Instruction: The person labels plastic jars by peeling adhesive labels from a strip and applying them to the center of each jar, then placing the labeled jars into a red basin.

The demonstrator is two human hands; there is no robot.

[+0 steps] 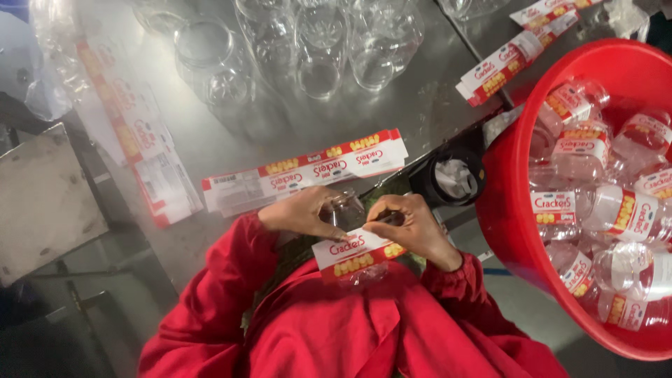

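A clear plastic jar (pixel 344 210) lies on its side against my red coat, between both hands. My left hand (pixel 301 213) grips the jar near its mouth. My right hand (pixel 413 224) presses a red and white label (pixel 357 255) onto the jar's side, fingers curled over the label's upper edge. The label wraps part of the jar.
A stack of flat red and white labels (pixel 308 171) lies on the metal table (pixel 210 140). Several bare clear jars (pixel 318 49) stand at the far edge. A large red tub (pixel 518 231) at the right holds several labelled jars (pixel 616 210). A black tape roll (pixel 451 175) sits beside it.
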